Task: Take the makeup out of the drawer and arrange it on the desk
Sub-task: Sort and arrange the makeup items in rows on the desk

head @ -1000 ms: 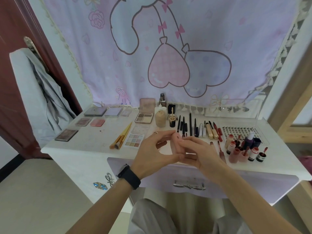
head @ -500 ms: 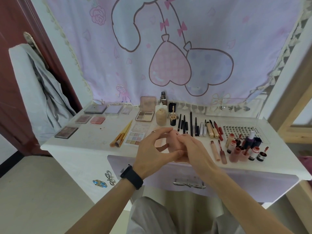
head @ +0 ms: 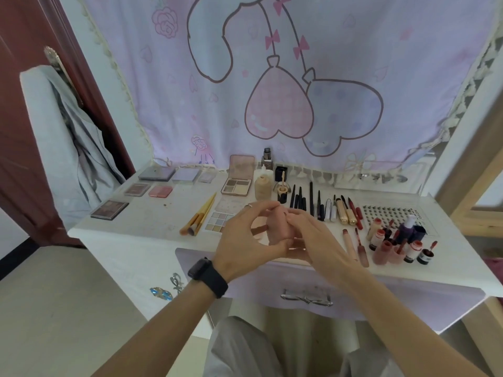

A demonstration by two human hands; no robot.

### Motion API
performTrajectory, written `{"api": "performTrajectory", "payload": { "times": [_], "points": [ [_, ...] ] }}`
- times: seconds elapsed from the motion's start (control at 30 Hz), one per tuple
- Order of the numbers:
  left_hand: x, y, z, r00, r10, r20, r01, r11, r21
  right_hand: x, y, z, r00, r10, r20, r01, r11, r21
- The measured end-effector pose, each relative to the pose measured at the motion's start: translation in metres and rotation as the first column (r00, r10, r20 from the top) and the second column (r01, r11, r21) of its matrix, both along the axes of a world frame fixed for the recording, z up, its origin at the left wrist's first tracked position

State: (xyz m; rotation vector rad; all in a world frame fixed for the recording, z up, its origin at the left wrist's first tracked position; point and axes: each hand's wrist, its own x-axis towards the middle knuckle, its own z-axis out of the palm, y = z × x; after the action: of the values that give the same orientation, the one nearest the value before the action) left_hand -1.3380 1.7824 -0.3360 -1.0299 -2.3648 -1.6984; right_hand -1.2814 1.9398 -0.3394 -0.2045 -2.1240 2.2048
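hands: both meet above the front middle of the desk (head: pixel 152 221) and share one thing, a pink sponge (head: pixel 280 229).
left hand (head: pixel 253 240): half closed. the thumb is under the sponge and the forefinger arches over its top, so the fingers make a ring around it. a black watch (head: pixel 208 276) sits on this wrist.
right hand (head: pixel 313 238): also narrow. its curved fingertips pinch the upper end of the sponge from the other side.
pink sponge: upright between the two hands, in the air near the desk edge, not touching the other makeup.
why held so: i judge that the soft egg shape rolls easily, so two hands steady and turn it before it gets a place.
desk order: things lie in groups by kind, i think so that each is easy to find. flat palettes (head: pixel 110 210) are at the left, brushes (head: pixel 201 214) lie just beside a pastel palette (head: pixel 219 221), pencils (head: pixel 311 198) make a straight row in the middle, and small bottles (head: pixel 379 238) stand close together at the right.
likely spot: on the desk under the hands, between the pastel palette and the lip tubes (head: pixel 351 246). the hands cover what lies there.
drawer (head: pixel 394 297): its lilac front is below the hands. i cannot tell if it is fully closed, and its inside is hidden.
progress: most of the makeup seems to be out and sorted.
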Motion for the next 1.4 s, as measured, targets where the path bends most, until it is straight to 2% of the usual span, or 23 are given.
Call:
{"api": "performTrajectory", "payload": {
  "times": [0.1,0.2,0.37,0.67,0.77,0.9,1.03,1.13,1.3,1.4],
  "points": [
    [-0.008,-0.008,0.020,0.992,-0.116,0.059,0.123,0.984,-0.127,-0.001,0.009,0.004,0.996,0.081,0.024,-0.079,0.994,-0.075],
    [-0.013,-0.010,0.040,0.984,-0.154,0.093,0.171,0.962,-0.212,-0.006,0.010,0.006,0.998,0.068,0.013,-0.066,0.988,-0.140],
    [-0.012,-0.008,0.050,0.980,-0.152,0.132,0.178,0.961,-0.213,-0.010,0.005,0.004,0.999,0.000,-0.039,-0.007,0.981,-0.193],
    [-0.016,-0.007,0.053,0.973,-0.154,0.171,0.200,0.933,-0.300,-0.006,-0.002,-0.006,0.998,-0.016,-0.057,0.007,0.988,-0.157],
    [-0.017,-0.005,0.052,0.974,-0.140,0.176,0.184,0.946,-0.268,-0.005,-0.004,-0.005,0.995,-0.032,-0.090,0.022,0.994,-0.103],
    [-0.023,-0.009,0.054,0.953,-0.191,0.236,0.242,0.947,-0.212,-0.004,-0.002,-0.003,0.996,-0.031,-0.084,0.022,0.995,-0.101],
    [-0.034,-0.016,0.053,0.865,-0.245,0.437,0.253,0.967,0.040,-0.005,0.001,-0.001,0.998,-0.053,-0.046,0.040,0.970,-0.240],
    [-0.043,-0.021,0.050,0.792,-0.261,0.552,0.192,0.964,0.181,-0.010,0.002,-0.001,0.998,-0.070,-0.008,0.062,0.927,-0.370],
    [-0.049,-0.024,0.044,0.772,-0.231,0.592,0.116,0.967,0.226,-0.009,-0.001,-0.002,1.000,0.015,-0.021,-0.022,0.917,-0.399],
    [-0.051,-0.027,0.042,0.725,-0.169,0.667,-0.032,0.960,0.279,-0.007,-0.002,-0.006,0.999,-0.014,-0.039,-0.006,0.877,-0.480]
  ]
}}
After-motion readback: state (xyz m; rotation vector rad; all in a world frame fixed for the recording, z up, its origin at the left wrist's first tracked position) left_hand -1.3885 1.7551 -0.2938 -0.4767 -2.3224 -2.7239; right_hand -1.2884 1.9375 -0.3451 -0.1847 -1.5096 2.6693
